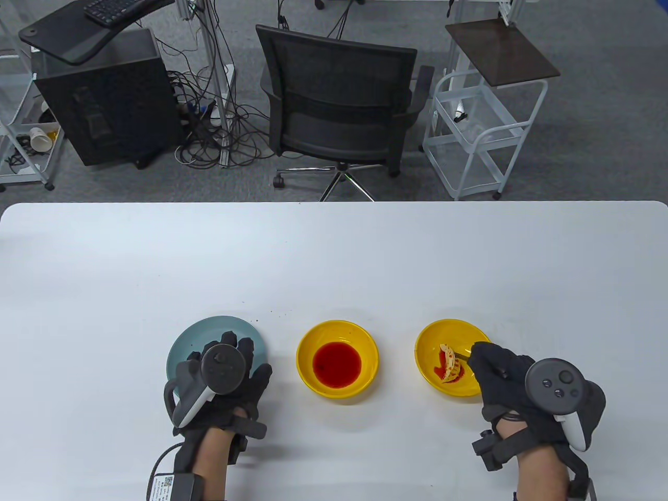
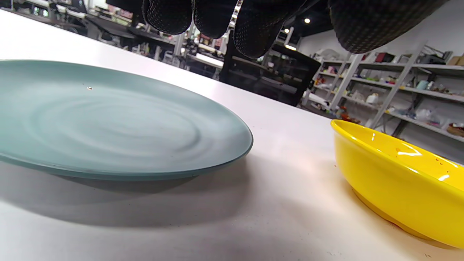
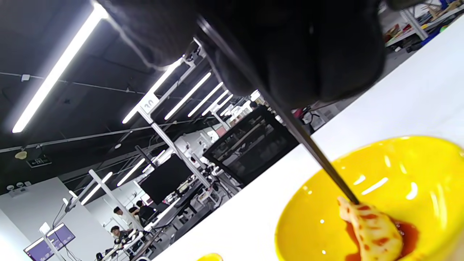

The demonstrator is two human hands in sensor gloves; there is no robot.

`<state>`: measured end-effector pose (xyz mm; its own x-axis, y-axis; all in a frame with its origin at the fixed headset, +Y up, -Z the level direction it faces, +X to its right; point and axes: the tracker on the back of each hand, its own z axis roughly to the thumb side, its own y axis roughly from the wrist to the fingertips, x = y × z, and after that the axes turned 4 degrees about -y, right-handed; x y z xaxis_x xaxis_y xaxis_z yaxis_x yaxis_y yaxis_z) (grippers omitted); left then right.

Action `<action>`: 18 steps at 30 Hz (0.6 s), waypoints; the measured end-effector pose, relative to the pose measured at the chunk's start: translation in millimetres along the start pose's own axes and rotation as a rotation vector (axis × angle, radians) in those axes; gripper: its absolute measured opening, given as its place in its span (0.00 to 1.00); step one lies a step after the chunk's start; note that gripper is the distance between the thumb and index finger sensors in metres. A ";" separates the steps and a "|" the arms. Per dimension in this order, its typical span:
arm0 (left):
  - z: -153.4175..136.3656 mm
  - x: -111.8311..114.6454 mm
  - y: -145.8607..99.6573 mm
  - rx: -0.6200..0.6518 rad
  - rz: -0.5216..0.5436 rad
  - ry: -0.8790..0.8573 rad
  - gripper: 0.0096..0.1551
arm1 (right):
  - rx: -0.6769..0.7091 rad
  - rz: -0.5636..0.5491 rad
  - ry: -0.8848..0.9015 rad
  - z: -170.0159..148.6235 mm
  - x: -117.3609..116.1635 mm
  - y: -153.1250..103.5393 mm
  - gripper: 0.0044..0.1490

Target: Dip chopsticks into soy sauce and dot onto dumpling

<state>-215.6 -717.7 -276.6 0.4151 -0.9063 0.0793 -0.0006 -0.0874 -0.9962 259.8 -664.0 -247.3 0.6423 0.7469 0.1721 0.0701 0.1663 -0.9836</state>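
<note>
A yellow bowl (image 1: 337,359) in the middle holds red soy sauce (image 1: 337,364); its side shows in the left wrist view (image 2: 395,181). A second yellow bowl (image 1: 433,344) on the right holds a pale dumpling (image 1: 450,364) dotted with red sauce. My right hand (image 1: 501,373) grips dark chopsticks (image 1: 461,355) whose tips touch the dumpling. In the right wrist view the chopsticks (image 3: 308,145) run from my gloved fingers (image 3: 290,50) down to the dumpling (image 3: 373,228) in the bowl (image 3: 311,214). My left hand (image 1: 224,376) rests, fingers spread, over a blue-green plate (image 1: 209,331), holding nothing.
The plate (image 2: 108,119) lies flat and bare at the left of the sauce bowl. A few dark specks lie on the white table (image 1: 282,261) behind the plate. An office chair (image 1: 339,104) stands beyond the far table edge.
</note>
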 end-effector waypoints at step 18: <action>-0.2 -0.2 -0.1 0.001 0.007 0.006 0.46 | 0.352 -0.170 0.066 44.2 -15.5 -15.2 0.32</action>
<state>-215.9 -717.6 -276.5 0.4096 -0.9093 0.0729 -0.0025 -0.0811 -0.9967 215.1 -649.6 -232.6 0.6928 0.6486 0.3153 -0.0794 0.5031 -0.8606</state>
